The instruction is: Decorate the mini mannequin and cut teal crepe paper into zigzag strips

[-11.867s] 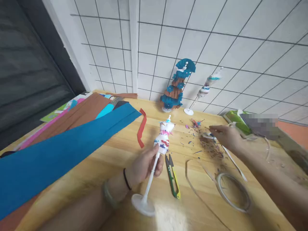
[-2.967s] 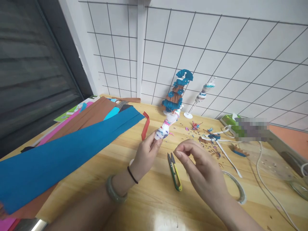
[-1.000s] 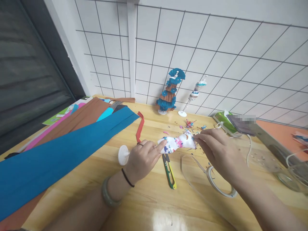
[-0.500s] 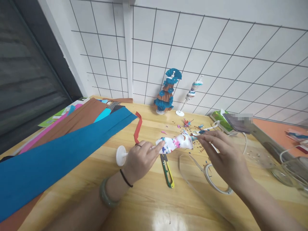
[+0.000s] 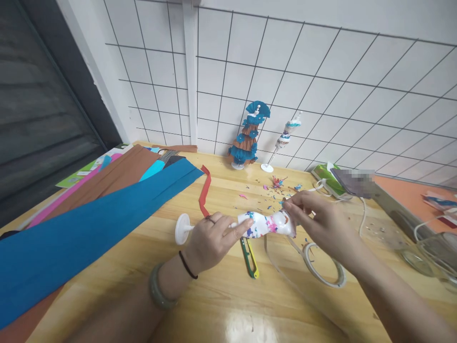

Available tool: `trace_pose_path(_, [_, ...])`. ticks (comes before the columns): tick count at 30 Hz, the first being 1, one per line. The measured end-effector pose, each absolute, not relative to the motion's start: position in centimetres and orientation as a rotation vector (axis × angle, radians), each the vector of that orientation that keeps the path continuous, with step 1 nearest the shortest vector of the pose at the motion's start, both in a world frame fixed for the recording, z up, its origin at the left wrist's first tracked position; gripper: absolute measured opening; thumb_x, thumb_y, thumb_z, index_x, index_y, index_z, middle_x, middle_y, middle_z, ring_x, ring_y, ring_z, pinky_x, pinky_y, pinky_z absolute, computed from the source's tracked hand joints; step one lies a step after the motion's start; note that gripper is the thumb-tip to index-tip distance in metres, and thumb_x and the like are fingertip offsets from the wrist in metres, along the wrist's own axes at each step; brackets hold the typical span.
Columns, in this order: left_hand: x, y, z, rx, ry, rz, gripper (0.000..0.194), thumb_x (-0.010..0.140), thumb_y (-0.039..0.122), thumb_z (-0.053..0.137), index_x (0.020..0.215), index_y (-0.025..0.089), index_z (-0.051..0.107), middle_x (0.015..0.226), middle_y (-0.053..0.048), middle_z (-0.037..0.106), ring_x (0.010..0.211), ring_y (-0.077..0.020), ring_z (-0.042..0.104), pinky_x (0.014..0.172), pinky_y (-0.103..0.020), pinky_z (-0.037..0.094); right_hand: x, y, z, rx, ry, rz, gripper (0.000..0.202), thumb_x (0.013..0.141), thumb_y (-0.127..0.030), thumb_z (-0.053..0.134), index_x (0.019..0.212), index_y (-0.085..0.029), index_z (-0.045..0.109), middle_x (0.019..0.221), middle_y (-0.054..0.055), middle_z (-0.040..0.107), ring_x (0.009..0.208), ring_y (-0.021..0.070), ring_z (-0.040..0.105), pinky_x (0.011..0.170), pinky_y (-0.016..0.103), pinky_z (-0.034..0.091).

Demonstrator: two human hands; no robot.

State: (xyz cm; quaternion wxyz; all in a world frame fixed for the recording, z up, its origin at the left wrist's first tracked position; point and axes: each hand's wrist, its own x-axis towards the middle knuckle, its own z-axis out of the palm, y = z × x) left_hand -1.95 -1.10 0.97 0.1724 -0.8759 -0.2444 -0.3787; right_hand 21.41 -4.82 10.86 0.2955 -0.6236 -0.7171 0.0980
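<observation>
Blue flat paper strip (image 5: 100, 224) over a wide brown paper sheet (image 5: 114, 178), far left on the wooden table (image 5: 221, 305). Crinkled red paper strip (image 5: 204, 193) next. Left hand (image 5: 213, 238): grip closed around the lower end of a white hourglass-shaped figure with coloured flecks (image 5: 262, 225), held sideways, round base to the left. Green-and-yellow snips (image 5: 252, 262) lie partly hidden below it. Right hand (image 5: 317, 214): fingertips bunched at the figure's far end, hiding it; can't tell if they're gripping. White tape roll (image 5: 342, 278) near the right forearm.
</observation>
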Motion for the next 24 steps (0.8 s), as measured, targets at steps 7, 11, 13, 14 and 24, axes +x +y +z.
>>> trace_pose_path(7, [-1.7, -1.0, 1.2, -2.453, -0.665, -1.2, 0.047, 0.078, 0.01, 0.059, 0.123, 0.021, 0.049, 0.082, -0.003, 0.062, 0.068, -0.0143, 0.052, 0.058, -0.026, 0.041, 26.0, -2.2, 8.3, -1.747, -1.447, 0.726, 0.044, 0.074, -0.061, 0.054, 0.062, -0.018, 0.056, 0.058, 0.0, 0.053, 0.053, 0.012, 0.047, 0.049, 0.025, 0.04])
trace_pose_path(11, [-1.7, -0.6, 1.2, -2.475, -0.821, -1.211, 0.039, 0.082, 0.018, 0.056, 0.121, 0.017, 0.051, 0.078, -0.004, 0.061, 0.069, -0.0159, 0.054, 0.059, -0.028, 0.041, 28.7, 0.4, 5.8, -1.976, -1.421, 0.475, 0.041, 0.073, -0.056, 0.057, 0.071, -0.016, 0.065, 0.055, 0.002, 0.059, 0.047, 0.0143, 0.05, 0.043, 0.026, 0.036])
trace_pose_path(13, [-1.8, -0.2, 1.1, -2.483, -0.927, -1.192, 0.038, 0.083, 0.02, 0.054, 0.121, 0.015, 0.051, 0.076, -0.004, 0.06, 0.069, -0.0166, 0.054, 0.059, -0.029, 0.041, 29.7, 2.0, 4.6, -2.113, -1.461, 0.336, 0.038, 0.075, -0.05, 0.059, 0.075, -0.014, 0.069, 0.05, 0.001, 0.059, 0.046, 0.0164, 0.053, 0.044, 0.028, 0.036])
trace_pose_path(14, [-1.9, 0.0, 1.0, -2.487, -0.969, -1.185, 0.039, 0.084, 0.021, 0.054, 0.122, 0.015, 0.051, 0.075, -0.004, 0.06, 0.069, -0.0167, 0.054, 0.059, -0.029, 0.04, 30.2, 2.8, 4.1, -2.173, -1.493, 0.267, 0.035, 0.077, -0.047, 0.058, 0.076, -0.014, 0.069, 0.052, 0.001, 0.06, 0.049, 0.0173, 0.055, 0.047, 0.028, 0.039])
trace_pose_path(24, [-2.3, 1.0, 0.6, -2.486, -1.18, -1.185, 0.038, 0.085, 0.023, 0.052, 0.123, 0.016, 0.051, 0.076, -0.004, 0.06, 0.071, -0.0167, 0.055, 0.062, -0.029, 0.04, 32.2, 11.0, 0.9, -2.395, -2.136, -0.271, 0.027, 0.089, -0.03, 0.053, 0.113, -0.017, 0.055, 0.115, 0.008, 0.057, 0.095, 0.0193, 0.059, 0.08, 0.039, 0.05])
